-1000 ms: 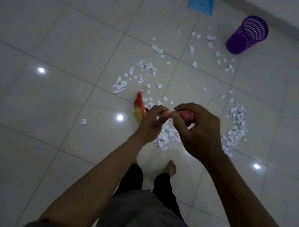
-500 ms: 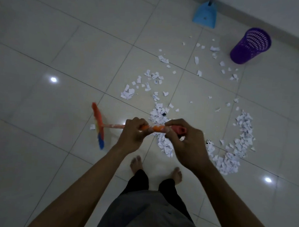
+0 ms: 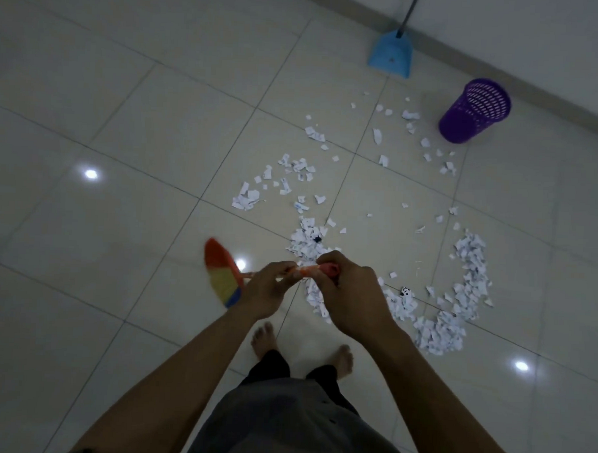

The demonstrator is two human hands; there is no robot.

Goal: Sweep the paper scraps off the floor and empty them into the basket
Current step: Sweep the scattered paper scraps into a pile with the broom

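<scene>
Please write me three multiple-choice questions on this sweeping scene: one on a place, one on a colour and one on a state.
1. Where is the blue dustpan?
A. Between the feet.
B. By the wall, far from the person.
C. On a chair.

2. What colour is the basket?
A. Purple.
B. Green.
C. White.

3. What are the hands doing?
A. Both hang open.
B. One lifts the dustpan.
C. Both grip the broom handle.

Answers:
1 B, it stands at the foot of the wall.
2 A, its mesh side is purple.
3 C, the left hand and right hand curl round the handle.
</scene>
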